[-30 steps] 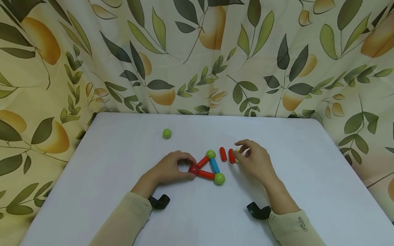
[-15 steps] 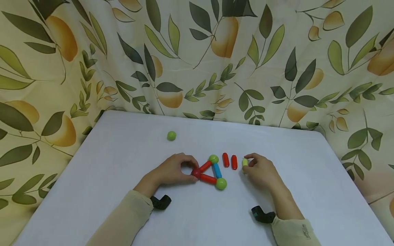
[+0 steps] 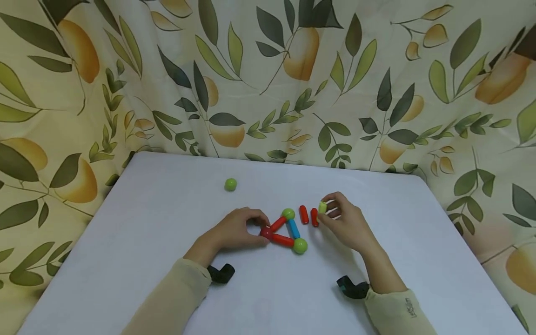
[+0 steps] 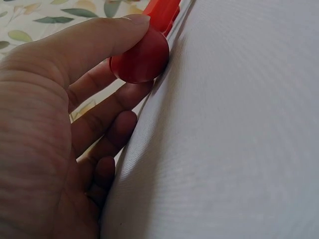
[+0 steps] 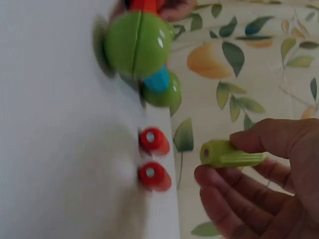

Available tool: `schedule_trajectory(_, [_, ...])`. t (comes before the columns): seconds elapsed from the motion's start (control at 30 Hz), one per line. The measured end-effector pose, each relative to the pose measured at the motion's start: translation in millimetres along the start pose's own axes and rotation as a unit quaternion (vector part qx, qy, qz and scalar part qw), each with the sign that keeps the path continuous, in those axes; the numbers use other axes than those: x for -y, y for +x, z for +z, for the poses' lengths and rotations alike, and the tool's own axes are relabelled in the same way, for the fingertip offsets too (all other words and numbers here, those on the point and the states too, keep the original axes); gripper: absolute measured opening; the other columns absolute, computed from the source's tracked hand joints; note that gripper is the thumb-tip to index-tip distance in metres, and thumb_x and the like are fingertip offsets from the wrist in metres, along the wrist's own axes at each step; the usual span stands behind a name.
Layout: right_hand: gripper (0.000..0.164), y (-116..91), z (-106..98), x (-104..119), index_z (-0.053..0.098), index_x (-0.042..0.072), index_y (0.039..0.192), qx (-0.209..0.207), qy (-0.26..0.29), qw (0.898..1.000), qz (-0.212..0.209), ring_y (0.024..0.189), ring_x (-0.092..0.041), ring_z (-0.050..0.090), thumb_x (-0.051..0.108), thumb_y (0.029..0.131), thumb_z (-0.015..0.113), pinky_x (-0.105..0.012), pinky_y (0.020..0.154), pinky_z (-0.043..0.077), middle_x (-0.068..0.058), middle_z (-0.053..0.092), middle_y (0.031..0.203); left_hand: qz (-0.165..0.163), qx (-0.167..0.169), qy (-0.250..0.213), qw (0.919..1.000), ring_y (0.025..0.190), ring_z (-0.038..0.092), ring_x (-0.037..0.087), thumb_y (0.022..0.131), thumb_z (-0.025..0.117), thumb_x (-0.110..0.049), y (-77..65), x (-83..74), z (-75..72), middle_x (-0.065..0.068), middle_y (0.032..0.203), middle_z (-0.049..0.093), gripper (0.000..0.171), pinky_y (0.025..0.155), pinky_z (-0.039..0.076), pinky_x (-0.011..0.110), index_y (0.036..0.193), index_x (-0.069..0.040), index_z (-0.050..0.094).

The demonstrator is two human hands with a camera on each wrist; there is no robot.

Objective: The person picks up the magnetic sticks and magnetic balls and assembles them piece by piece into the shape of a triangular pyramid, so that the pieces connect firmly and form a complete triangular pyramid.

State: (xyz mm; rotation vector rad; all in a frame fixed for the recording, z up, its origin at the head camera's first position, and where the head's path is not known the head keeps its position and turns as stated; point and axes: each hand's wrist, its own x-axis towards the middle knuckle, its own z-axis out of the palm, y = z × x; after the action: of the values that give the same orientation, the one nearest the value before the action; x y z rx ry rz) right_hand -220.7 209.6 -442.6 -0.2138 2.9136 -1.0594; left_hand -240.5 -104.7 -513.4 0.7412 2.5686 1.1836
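Note:
My left hand (image 3: 238,230) pinches a red ball (image 4: 142,57) between thumb and fingers. That ball is one corner of a flat triangle on the table; two red rods (image 3: 283,240) run from it to two green balls (image 3: 299,245), and a blue rod (image 3: 294,228) joins the green ones. My right hand (image 3: 345,221) holds a yellow-green rod (image 5: 227,153) between thumb and fingers, raised off the table. Just left of that hand lie two loose red rods (image 3: 303,215), side by side, with pale round spots on their ends in the right wrist view.
A loose green ball (image 3: 230,184) sits farther back on the white-covered table (image 3: 176,186). Behind the table hangs a curtain (image 3: 268,83) with fruit and leaf print. A black camera mount (image 3: 222,273) sticks out at each wrist.
My right hand moved off the red rods, took hold of the yellow-green rod, and lifted it up and leftward. The left hand stays on the red ball. The head view shifted slightly.

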Motion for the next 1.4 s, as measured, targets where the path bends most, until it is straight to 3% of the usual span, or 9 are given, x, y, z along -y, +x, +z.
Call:
schedule_trajectory(0.2, [0.030,14,22,26,0.057,0.014,0.116,0.008,0.024,0.996,-0.086,0.097,-0.020,0.072,0.011,0.093,0.077,-0.042,0.088,0.061,-0.004,0.074,0.108,-0.007,-0.012,-0.015,0.9998,0.107,0.058,0.008,0.081,0.086,-0.046,-1.2,10.2,-4.0,-0.020,0.107,0.065,0.032,0.098,0.049,0.039,0.108,-0.043,0.068])
schedule_trajectory(0.37, [0.028,27,41,43,0.060,0.016,0.109,0.013,0.011,0.991,-0.133,0.092,-0.014,0.070,0.012,0.091,0.080,-0.038,0.085,0.061,0.002,0.072,0.100,-0.011,-0.029,-0.024,0.9992,0.104,0.058,0.009,0.079,0.088,-0.045,-9.1,19.4,-9.2,-0.017,0.104,0.066,0.031,0.096,0.049,0.039,0.104,-0.042,0.070])
schedule_trajectory(0.67, [0.026,26,60,60,0.063,0.019,0.107,0.018,0.006,0.989,-0.148,0.094,-0.020,0.071,0.012,0.090,0.081,-0.043,0.087,0.061,0.002,0.074,0.103,0.007,-0.033,-0.022,0.9992,0.103,0.059,0.009,0.080,0.088,-0.046,-23.2,25.0,-15.9,-0.017,0.104,0.066,0.030,0.095,0.050,0.039,0.104,-0.040,0.070])
schedule_trajectory(1.03, [0.025,18,77,70,0.066,0.016,0.104,0.005,0.003,0.986,-0.167,0.098,-0.023,0.069,0.008,0.087,0.082,-0.044,0.088,0.060,0.002,0.073,0.103,0.004,-0.028,-0.016,0.9995,0.103,0.059,0.008,0.078,0.089,-0.044,-37.8,25.3,-22.8,-0.017,0.102,0.066,0.030,0.095,0.050,0.039,0.101,-0.041,0.070])
schedule_trajectory(1.4, [0.028,18,89,75,0.077,0.016,0.120,0.020,-0.001,0.987,-0.162,0.099,-0.020,0.068,0.015,0.092,0.078,-0.037,0.084,0.058,0.003,0.076,0.117,0.006,-0.031,-0.010,0.9995,0.102,0.059,0.008,0.077,0.090,-0.043,-44.7,30.6,-31.4,-0.018,0.103,0.065,0.031,0.096,0.050,0.039,0.100,-0.042,0.070])
